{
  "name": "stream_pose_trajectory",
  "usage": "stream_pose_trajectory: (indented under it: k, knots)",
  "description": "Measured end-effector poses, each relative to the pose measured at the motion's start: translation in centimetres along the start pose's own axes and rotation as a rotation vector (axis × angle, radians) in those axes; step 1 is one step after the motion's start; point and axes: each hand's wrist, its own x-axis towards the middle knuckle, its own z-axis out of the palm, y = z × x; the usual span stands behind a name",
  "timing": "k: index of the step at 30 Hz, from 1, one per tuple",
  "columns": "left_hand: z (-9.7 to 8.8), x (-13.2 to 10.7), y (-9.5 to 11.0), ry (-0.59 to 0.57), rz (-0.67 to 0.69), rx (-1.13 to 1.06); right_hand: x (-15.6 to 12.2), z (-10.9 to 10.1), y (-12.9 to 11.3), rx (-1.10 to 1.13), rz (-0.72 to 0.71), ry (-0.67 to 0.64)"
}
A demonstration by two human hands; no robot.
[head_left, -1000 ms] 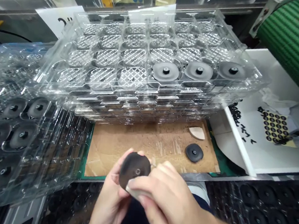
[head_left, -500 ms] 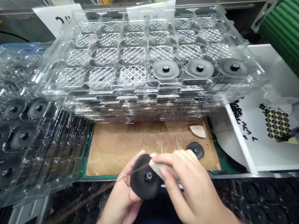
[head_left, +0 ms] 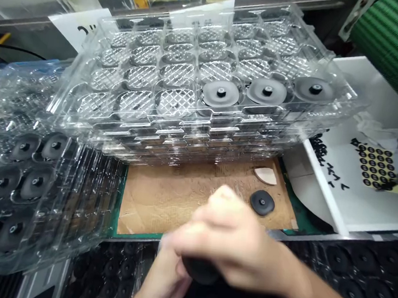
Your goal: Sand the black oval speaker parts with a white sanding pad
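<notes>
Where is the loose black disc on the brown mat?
Head view: the loose black disc lies near the brown mat's right end, beside a white wedge, right of the right hand.

Three grey discs in the top tray, one black disc and one white wedge on the mat, one dark disc between left hand and right hand.

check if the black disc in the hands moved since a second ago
Yes. The black disc has dropped toward the person, from over the front edge of the cork mat to below it.
</notes>
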Motion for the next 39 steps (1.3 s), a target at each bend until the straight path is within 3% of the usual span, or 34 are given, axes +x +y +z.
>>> stream_pose_trajectory:
  k: [2,4,6,9,11,15,17,18,21,24,28,29,31,34,37,39]
  knots:
    - [0.5,-0.2,0.4,-0.011,-0.016,-0.021,-0.8,0.4,1.8,0.013,0.314,0.143]
    - [0.5,-0.3,0.7,-0.013,-0.03,-0.054,-2.3,1.9,3.5,0.038,0.598,0.186]
    - [0.0,-0.2,0.9,0.013,-0.029,-0.071,-4.5,4.2,4.7,0.083,0.697,0.12]
    - [-1.2,0.2,0.7,0.04,-0.019,-0.072,-7.5,7.6,5.4,0.125,0.663,0.014]
    - [-1.7,0.4,0.6,0.032,-0.01,-0.079,-8.2,8.3,5.4,0.13,0.675,0.006]
    - [-1.5,0.4,0.3,0.019,0.019,-0.086,-5.5,5.4,3.7,0.069,0.743,0.201]
    - [-1.3,0.4,0.2,0.025,0.044,-0.08,-3.4,3.5,1.7,0.045,0.652,0.337]
    - [-1.3,0.4,0.2,0.026,0.051,-0.074,-2.5,2.9,0.6,0.048,0.553,0.345]
    - [-1.5,0.4,0.1,0.075,0.061,-0.049,-1.0,2.0,-1.8,0.107,0.358,0.141]
    - [-1.5,0.3,0.2,0.161,0.089,-0.048,-0.4,2.3,-2.2,0.126,0.375,-0.055]
    - [-0.7,0.0,0.5,0.095,0.046,-0.05,-0.2,2.9,-1.6,-0.045,0.309,0.189]
    - [-0.5,-0.1,0.6,0.083,0.039,-0.06,-0.4,2.8,-1.6,-0.031,0.279,0.194]
    - [-0.2,-0.4,1.0,0.086,0.033,-0.084,-1.2,2.3,-1.8,0.059,0.244,0.088]
    - [-0.2,-0.5,1.3,0.066,0.021,-0.105,-2.6,0.7,-2.2,0.085,0.336,-0.056]
    - [-0.8,-0.3,0.8,0.02,0.0,-0.129,-2.8,-0.4,-1.9,-0.099,0.388,-0.04]
    - [-1.2,-0.2,0.4,-0.005,-0.008,-0.131,-2.1,-0.5,-1.1,-0.203,0.252,-0.009]
